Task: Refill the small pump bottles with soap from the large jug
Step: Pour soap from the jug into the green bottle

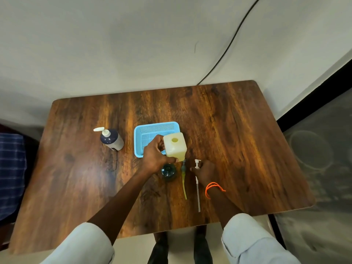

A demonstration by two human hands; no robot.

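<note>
jug of pale soap stands upright, cap off, mouth showing, at the near right corner of the blue basket; its base is not visible, so whether it rests on the worktop or is lifted cannot be told. left hand has fingers wrapped round the jug's near side, likely to steady it or start tipping it.

open dark bottle sits just in front of the jug, under the left wrist, neck up; probably placed close so the pour is short.

two pump heads lie on the worktop right of that bottle, tubes pointing toward the person: a greenish one and a white one. right hand rests beside the white pump's top, fingers curled; cannot tell if it grips it.

second bottle, pump on, stands well left of the basket, apparently not yet opened.
</note>
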